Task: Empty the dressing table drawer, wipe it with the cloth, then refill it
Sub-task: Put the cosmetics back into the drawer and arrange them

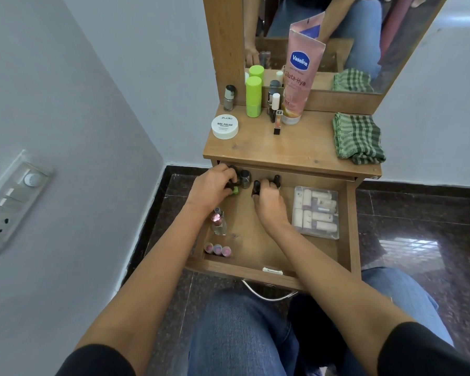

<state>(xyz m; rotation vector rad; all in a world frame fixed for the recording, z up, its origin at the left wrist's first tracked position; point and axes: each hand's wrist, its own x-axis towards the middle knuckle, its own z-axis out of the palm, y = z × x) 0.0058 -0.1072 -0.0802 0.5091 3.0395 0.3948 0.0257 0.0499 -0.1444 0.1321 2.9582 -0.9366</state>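
At the back left of the open drawer (347,221), the left hand (210,189) is curled round small dark-capped bottles (243,177); beside it the right hand (267,203) grips two more. Emptying looks underway, though refilling is possible. Next, likely lift them onto the tabletop (291,147); the cloth (357,138) waits far right.

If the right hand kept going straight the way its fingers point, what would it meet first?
Probably the black-capped bottle at the right hand's fingertips, then the drawer's back under the tabletop; depth is unclear.
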